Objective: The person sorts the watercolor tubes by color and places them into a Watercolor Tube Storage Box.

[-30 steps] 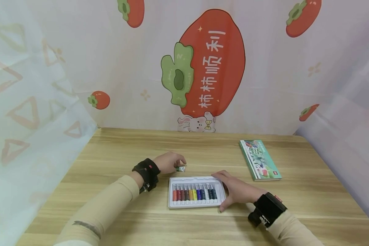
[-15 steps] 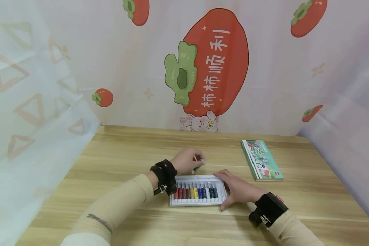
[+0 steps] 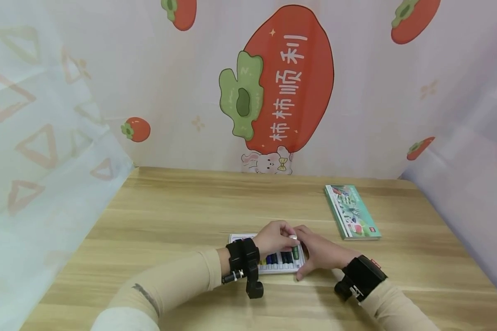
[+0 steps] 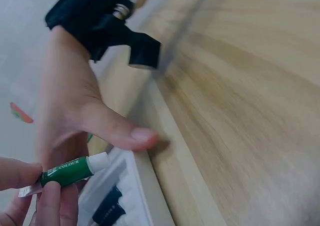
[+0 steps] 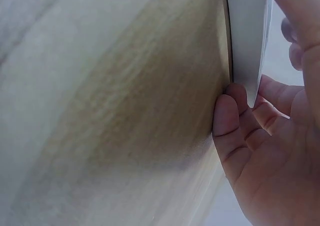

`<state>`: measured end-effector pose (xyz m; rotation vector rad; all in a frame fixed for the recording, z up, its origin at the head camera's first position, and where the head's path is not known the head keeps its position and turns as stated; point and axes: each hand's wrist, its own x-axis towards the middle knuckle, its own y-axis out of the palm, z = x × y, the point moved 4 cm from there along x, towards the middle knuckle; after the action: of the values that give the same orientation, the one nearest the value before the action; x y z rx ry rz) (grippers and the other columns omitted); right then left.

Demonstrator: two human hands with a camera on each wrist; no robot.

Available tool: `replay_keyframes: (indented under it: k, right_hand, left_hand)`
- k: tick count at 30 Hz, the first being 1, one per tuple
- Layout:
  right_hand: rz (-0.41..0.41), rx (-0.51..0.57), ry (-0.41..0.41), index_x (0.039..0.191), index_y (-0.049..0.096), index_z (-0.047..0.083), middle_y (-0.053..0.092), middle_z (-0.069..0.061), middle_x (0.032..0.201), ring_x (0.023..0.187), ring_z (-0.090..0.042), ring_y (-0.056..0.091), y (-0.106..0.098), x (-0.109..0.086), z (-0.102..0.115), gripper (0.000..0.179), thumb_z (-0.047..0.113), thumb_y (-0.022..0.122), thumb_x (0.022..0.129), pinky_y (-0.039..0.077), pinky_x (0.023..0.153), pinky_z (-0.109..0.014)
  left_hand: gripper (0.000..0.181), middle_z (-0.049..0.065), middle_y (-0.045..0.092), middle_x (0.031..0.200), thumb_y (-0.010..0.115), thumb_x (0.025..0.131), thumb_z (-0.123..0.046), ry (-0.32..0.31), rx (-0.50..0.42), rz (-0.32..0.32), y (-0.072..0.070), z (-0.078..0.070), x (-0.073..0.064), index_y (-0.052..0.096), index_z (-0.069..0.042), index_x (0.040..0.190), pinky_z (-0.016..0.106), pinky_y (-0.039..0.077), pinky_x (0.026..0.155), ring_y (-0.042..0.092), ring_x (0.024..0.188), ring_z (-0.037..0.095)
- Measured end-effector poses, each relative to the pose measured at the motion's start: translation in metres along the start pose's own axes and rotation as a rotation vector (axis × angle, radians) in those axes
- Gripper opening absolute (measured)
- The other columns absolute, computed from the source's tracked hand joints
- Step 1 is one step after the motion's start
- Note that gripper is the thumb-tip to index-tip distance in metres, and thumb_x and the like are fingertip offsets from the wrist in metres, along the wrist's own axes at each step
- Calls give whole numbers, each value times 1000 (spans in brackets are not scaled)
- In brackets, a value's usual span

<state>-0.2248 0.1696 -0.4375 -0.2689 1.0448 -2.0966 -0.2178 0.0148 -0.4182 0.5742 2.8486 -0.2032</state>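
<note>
My left hand (image 3: 271, 239) pinches a small green paint tube (image 4: 67, 172) with a white cap between thumb and fingers. In the head view the tube stands over the right end of a white paint tray (image 3: 279, 271), its cap toward the near edge. Yellow, blue and dark paint tubes (image 3: 287, 258) lie in a row in the tray; the left hand and wrist hide its left part. My right hand (image 3: 325, 252) grips the tray's right end, thumb at the near corner and fingers at the far one. In the right wrist view, fingertips (image 5: 226, 113) touch the tray's side wall (image 5: 247, 35).
A flat teal box (image 3: 352, 212) with a printed plant picture lies at the back right of the wooden table (image 3: 182, 202). Behind the table hangs a pale curtain (image 3: 182, 82) with persimmon prints. Each wrist wears a black strap with a camera (image 3: 254, 288).
My left hand has picked the green paint tube off the table beyond the tray and carried it right, over the tray's right end. The right hand has kept its grip on the tray.
</note>
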Motion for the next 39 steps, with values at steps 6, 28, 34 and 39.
replay_keyframes:
  k: [6, 28, 34, 39]
  right_hand:
    - [6, 7, -6, 154, 36, -1, 41, -14, 147, 130, -32, 48, 0, 1, 1, 115, 45, 95, 67, 38, 114, -53]
    - [-11, -9, -60, 147, 42, -1, 41, -17, 147, 131, -33, 46, -2, -1, 3, 105, 42, 95, 68, 38, 113, -53]
    - [-12, -14, -61, 138, 47, 1, 43, -17, 144, 128, -33, 47, -3, -2, 5, 95, 42, 95, 68, 39, 112, -54]
    - [-5, -29, -44, 134, 49, -1, 43, -16, 142, 124, -30, 49, -5, -1, 4, 91, 42, 95, 68, 40, 111, -53]
  left_hand:
    - [14, 3, 60, 77, 75, 87, 7, -8, 62, 2, 0, 8, 5, 63, 4, 93, 29, 61, 69, 62, 67, 14]
    - [46, -2, 54, 88, 93, 77, -24, 147, 861, 104, 12, -11, 15, 57, -6, 99, 21, 44, 66, 48, 77, 12]
    - [43, -4, 55, 84, 93, 76, -26, 177, 939, 109, 15, -10, 14, 61, -7, 96, 20, 44, 67, 49, 77, 9]
    - [41, -5, 52, 81, 93, 76, -26, 196, 975, 114, 17, -11, 14, 58, -9, 91, 21, 42, 64, 48, 75, 10]
